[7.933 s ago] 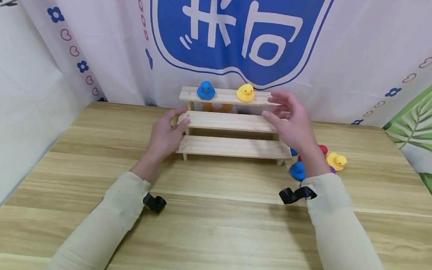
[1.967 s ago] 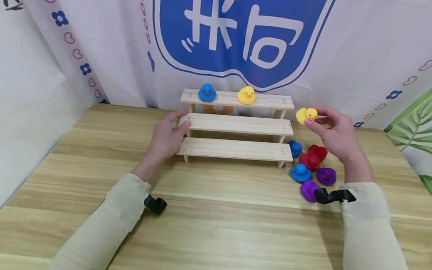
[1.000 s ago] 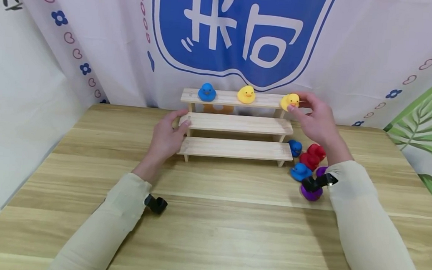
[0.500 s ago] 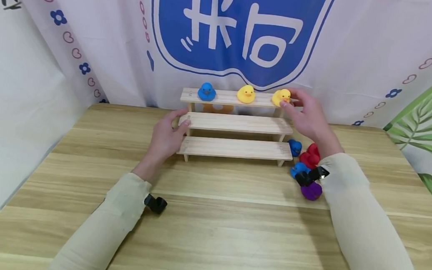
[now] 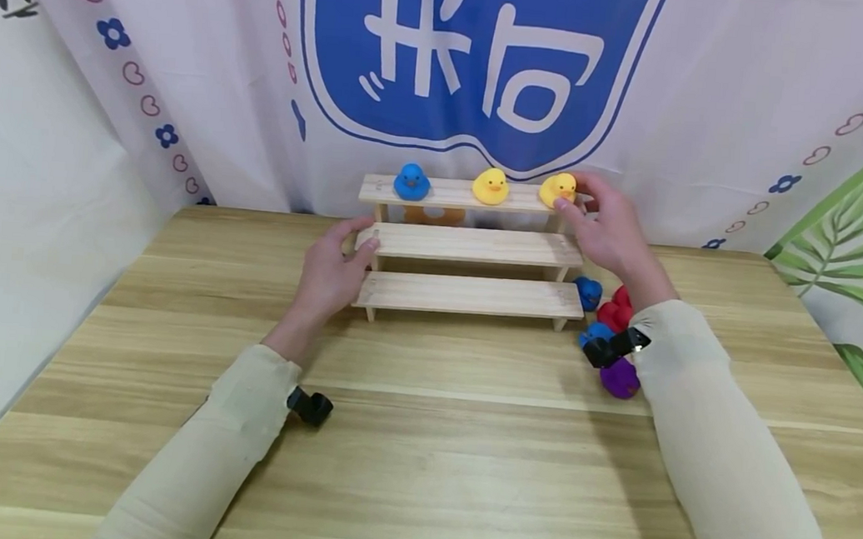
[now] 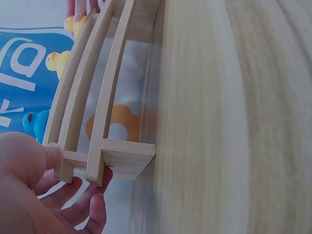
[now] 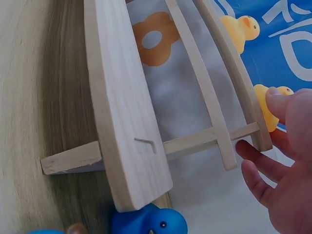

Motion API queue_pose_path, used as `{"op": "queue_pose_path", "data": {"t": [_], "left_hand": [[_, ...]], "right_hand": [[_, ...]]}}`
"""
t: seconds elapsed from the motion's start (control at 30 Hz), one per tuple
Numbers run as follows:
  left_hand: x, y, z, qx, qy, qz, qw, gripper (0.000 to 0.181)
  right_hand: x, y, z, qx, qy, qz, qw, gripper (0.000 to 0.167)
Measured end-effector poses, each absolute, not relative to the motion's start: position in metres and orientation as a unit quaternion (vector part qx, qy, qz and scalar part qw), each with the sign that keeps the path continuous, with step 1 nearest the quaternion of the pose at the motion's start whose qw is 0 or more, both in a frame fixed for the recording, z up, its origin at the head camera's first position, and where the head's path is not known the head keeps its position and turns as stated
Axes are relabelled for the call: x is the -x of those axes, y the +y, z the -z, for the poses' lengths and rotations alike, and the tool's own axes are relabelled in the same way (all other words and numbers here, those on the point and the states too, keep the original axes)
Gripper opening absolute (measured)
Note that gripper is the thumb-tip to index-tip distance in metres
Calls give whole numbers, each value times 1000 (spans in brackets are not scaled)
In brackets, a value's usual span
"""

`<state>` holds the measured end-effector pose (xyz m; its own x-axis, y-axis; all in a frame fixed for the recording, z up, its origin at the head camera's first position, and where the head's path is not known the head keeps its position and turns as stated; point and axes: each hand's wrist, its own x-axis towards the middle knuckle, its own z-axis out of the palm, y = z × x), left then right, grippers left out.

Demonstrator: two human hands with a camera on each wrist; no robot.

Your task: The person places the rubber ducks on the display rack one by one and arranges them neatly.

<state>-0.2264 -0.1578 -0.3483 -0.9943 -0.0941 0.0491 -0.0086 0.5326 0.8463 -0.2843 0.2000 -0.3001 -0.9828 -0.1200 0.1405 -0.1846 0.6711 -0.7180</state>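
Note:
A three-step wooden rack point(image 5: 467, 293) stands on the table. My left hand point(image 5: 332, 269) holds the left end of its middle step, thumb on top and fingers below, as the left wrist view shows. On the top step sit a blue rubber duck point(image 5: 412, 182) at the left and a yellow rubber duck point(image 5: 491, 187) right of centre. My right hand point(image 5: 606, 225) pinches a second yellow rubber duck point(image 5: 557, 191) at the right end of that step. In the right wrist view, the thumb point(image 7: 279, 103) lies against this duck.
Right of the rack lie loose rubber ducks: a blue duck point(image 5: 588, 294), red ducks point(image 5: 616, 310), another blue duck point(image 5: 595, 336) and a purple duck point(image 5: 620, 378). My right forearm partly covers this group. A printed curtain point(image 5: 683, 112) hangs behind the table point(image 5: 418, 461).
A yellow duck has left the table group in my right hand. It has come leftward onto the top step's right end and slid slightly further left. My left hand stays on the rack.

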Motion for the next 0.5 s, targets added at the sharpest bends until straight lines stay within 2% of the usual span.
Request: {"op": "queue_pose_path", "data": {"t": [0.5], "left_hand": [[227, -159, 350, -26, -875, 480, 49, 48]], "right_hand": [[268, 218, 303, -84, -901, -424, 29, 64]]}}
